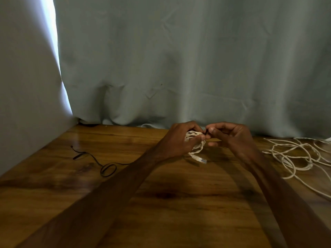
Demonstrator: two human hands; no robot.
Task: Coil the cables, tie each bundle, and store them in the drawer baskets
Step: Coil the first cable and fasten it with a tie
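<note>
Coil (194,134) of white cable clasped in left hand (179,140) just above table (179,212), plug (201,159) dangling under it, right hand (232,138) alongside, thumb and finger pinching small dark bit (207,136) at coil's top, loose cable (295,158) sprawled at right, black cord (100,163) at left, curtain (179,59) behind.

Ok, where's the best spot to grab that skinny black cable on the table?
Probably pinch the black cable at its small loop, coming down from above. It lies flat on the table, and the loop's strands sit close together, so one grip catches more than one thin strand.
</note>
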